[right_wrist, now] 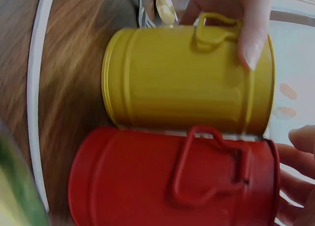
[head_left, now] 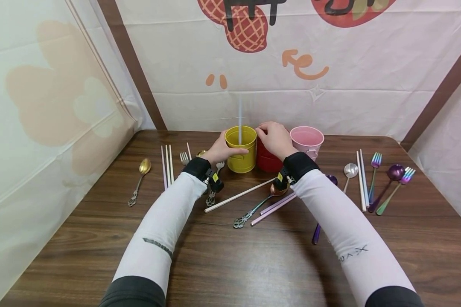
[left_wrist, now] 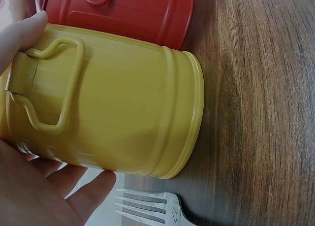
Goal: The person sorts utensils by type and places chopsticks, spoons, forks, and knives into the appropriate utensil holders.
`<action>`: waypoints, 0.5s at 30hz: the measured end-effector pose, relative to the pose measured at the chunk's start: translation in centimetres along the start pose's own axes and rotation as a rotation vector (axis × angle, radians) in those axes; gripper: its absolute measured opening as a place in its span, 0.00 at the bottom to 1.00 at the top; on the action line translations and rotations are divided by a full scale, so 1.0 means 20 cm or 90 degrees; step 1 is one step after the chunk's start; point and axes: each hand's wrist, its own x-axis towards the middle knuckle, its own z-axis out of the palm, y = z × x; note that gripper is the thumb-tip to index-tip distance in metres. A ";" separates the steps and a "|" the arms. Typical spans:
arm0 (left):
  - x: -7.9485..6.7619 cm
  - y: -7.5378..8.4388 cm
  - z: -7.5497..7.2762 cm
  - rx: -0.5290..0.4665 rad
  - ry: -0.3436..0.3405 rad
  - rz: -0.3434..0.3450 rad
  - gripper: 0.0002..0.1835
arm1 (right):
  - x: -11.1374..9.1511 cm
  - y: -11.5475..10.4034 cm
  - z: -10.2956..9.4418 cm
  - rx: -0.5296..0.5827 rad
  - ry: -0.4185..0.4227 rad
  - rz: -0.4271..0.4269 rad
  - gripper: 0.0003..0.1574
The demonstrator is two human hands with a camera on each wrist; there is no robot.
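Note:
A yellow metal bucket (head_left: 241, 158) stands toward the back of the table. My left hand (head_left: 220, 149) grips it around the side near the rim, thumb by its small handle (left_wrist: 71, 83). One pale chopstick (head_left: 240, 121) stands up out of it. Close against its right side is a red bucket (right_wrist: 142, 177). Over the red bucket's rim is my right hand (head_left: 275, 138), its fingers loosely bent and partly hidden behind the rim in the right wrist view; nothing shows between thumb and fingers. A pink bucket (head_left: 307, 137) stands just right of the red one.
A gold spoon (head_left: 144, 166), chopsticks (head_left: 168, 164) and forks (left_wrist: 147, 206) lie at the left. In front of the buckets are a white chopstick (head_left: 240, 196), an ornate spoon (head_left: 253, 212) and pink chopsticks (head_left: 272, 209). More spoons, chopsticks and rainbow forks (head_left: 376, 160) lie right.

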 end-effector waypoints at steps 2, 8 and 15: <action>0.00 0.00 0.00 0.002 -0.003 -0.007 0.49 | -0.01 0.01 -0.03 0.003 -0.007 -0.006 0.16; 0.00 0.00 -0.01 0.004 -0.014 -0.021 0.50 | -0.03 0.06 -0.15 0.008 -0.008 -0.010 0.17; -0.01 0.01 -0.01 -0.004 -0.015 -0.030 0.50 | -0.06 0.13 -0.30 -0.010 -0.009 -0.005 0.21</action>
